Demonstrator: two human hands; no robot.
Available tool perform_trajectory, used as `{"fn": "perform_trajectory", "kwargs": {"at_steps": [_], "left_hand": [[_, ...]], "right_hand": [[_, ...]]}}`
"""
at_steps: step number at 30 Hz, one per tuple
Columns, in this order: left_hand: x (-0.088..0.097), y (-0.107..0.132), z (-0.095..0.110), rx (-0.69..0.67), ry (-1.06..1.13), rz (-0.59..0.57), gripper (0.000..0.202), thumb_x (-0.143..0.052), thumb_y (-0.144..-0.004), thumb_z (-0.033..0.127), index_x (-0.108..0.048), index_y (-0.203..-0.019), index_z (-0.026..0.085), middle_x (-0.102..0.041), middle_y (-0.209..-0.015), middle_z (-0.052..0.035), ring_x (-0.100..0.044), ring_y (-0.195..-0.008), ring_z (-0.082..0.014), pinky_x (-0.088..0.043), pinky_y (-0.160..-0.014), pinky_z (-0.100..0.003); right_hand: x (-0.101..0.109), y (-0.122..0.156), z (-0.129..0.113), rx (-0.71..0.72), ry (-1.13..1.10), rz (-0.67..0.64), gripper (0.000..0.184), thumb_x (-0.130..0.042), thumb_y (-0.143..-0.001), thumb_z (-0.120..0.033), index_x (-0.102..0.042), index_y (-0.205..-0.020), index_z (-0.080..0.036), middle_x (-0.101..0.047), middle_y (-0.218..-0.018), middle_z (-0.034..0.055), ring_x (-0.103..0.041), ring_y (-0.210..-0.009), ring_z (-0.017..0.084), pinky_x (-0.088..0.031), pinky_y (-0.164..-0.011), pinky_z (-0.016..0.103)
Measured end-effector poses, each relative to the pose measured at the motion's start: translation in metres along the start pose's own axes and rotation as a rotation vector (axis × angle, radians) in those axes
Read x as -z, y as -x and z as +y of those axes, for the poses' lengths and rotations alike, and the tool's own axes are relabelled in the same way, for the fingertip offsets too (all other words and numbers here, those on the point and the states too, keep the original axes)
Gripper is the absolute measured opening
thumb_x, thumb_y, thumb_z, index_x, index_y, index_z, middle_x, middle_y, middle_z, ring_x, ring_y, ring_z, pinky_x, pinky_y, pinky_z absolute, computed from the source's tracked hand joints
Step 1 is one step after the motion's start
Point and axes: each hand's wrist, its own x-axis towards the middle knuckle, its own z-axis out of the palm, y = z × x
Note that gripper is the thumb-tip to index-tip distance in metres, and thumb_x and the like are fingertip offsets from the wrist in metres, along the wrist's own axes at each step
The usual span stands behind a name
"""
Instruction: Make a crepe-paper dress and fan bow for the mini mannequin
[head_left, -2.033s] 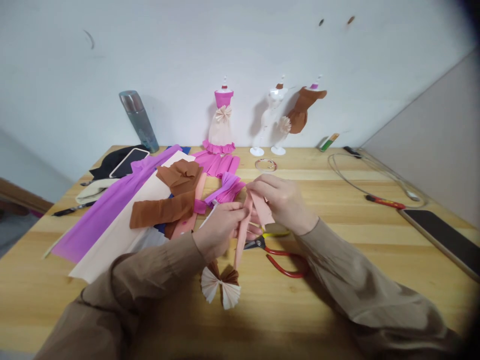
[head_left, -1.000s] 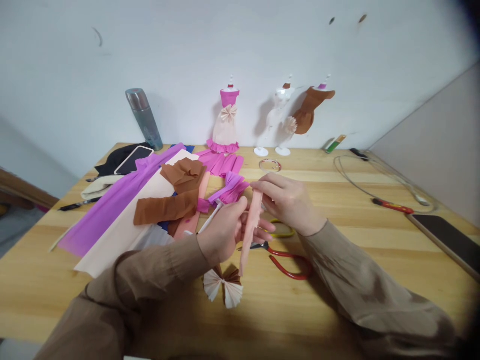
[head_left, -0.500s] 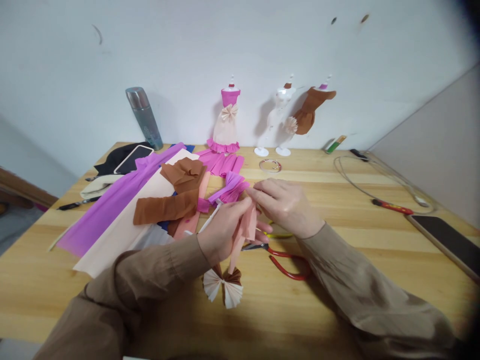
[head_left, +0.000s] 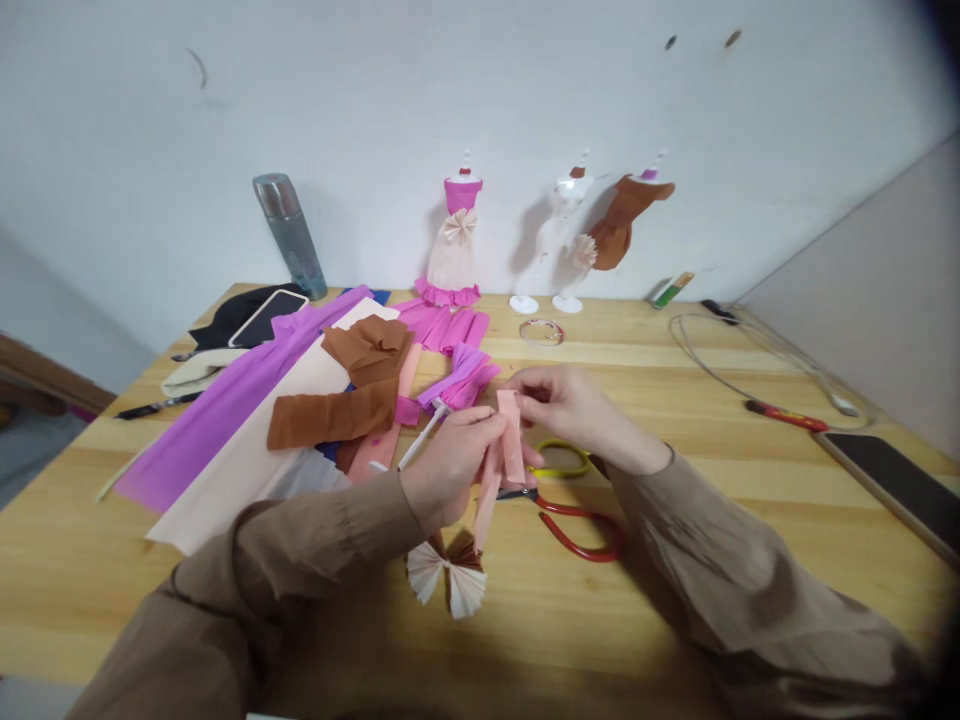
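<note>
Both my hands hold a strip of pale pink crepe paper [head_left: 510, 450] above the middle of the wooden table [head_left: 675, 600]. My left hand [head_left: 448, 462] pinches its lower part, and the strip's tail hangs down from it. My right hand [head_left: 570, 410] pinches the folded upper end between thumb and fingers. Just below my left hand lies a small pleated rosette of cream and brown paper [head_left: 446, 578]. Red-and-yellow-handled scissors [head_left: 570, 510] lie on the table under my right wrist.
Sheets and strips of purple [head_left: 225, 410], cream, brown [head_left: 337, 410] and pink crepe paper cover the table's left half. Three small mannequins [head_left: 456, 240] in paper dresses stand at the wall, with a grey flask [head_left: 289, 235]. A phone [head_left: 892, 480], cable and red tool lie right.
My right hand has folded the top of the pink strip over and drawn slightly back to the right. My left hand has kept its pinch on the strip.
</note>
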Motion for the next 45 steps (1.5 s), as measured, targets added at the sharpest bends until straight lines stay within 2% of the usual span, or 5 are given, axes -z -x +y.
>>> {"fn": "perform_trajectory", "kwargs": {"at_steps": [6, 13, 24, 36, 45], "left_hand": [[0.000, 0.000, 0.003, -0.002, -0.019, 0.003, 0.020, -0.044, -0.091, 0.021, -0.058, -0.081, 0.012, -0.068, -0.066, -0.0065, -0.065, -0.053, -0.0154, -0.051, -0.063, -0.029], [0.000, -0.002, 0.007, 0.075, 0.085, -0.034, 0.055, -0.017, -0.100, 0.044, -0.059, -0.085, 0.010, -0.067, -0.066, -0.0104, -0.066, -0.057, -0.0190, -0.051, -0.069, -0.035], [-0.002, 0.000, -0.001, 0.066, -0.003, -0.029, 0.015, -0.044, -0.089, 0.013, -0.058, -0.085, 0.012, -0.069, -0.071, -0.0068, -0.067, -0.059, -0.0155, -0.053, -0.070, -0.031], [0.001, -0.001, 0.000, -0.044, -0.016, -0.038, 0.007, -0.060, -0.072, 0.011, -0.062, -0.079, 0.012, -0.066, -0.075, -0.0056, -0.062, -0.067, -0.0142, -0.051, -0.075, -0.032], [0.004, -0.004, -0.004, -0.067, -0.120, -0.059, 0.006, -0.063, -0.072, 0.014, -0.058, -0.068, 0.013, -0.060, -0.067, -0.0017, -0.056, -0.061, -0.0109, -0.045, -0.067, -0.026]], "right_hand": [[-0.001, -0.001, -0.003, -0.069, -0.247, 0.042, 0.018, -0.058, -0.071, -0.031, -0.063, -0.065, -0.015, -0.059, -0.055, -0.0005, -0.050, -0.049, 0.010, -0.039, -0.048, 0.022], [-0.004, -0.001, 0.001, 0.086, -0.034, 0.254, 0.019, -0.050, -0.071, -0.017, -0.068, -0.069, -0.015, -0.066, -0.060, 0.0023, -0.056, -0.053, 0.013, -0.042, -0.051, 0.024], [-0.009, -0.001, -0.002, -0.077, -0.299, 0.248, 0.018, -0.060, -0.074, -0.030, -0.068, -0.069, -0.015, -0.062, -0.055, 0.0007, -0.051, -0.047, 0.012, -0.042, -0.045, 0.024], [0.004, 0.001, 0.010, 0.628, 0.668, 0.361, 0.024, -0.047, -0.086, -0.010, -0.071, -0.085, -0.015, -0.062, -0.063, 0.0039, -0.052, -0.054, 0.014, -0.038, -0.052, 0.026], [0.001, 0.005, -0.002, 0.098, -0.136, 0.394, 0.014, -0.057, -0.079, -0.021, -0.071, -0.080, -0.018, -0.069, -0.066, 0.0031, -0.059, -0.053, 0.016, -0.045, -0.049, 0.027]]}}
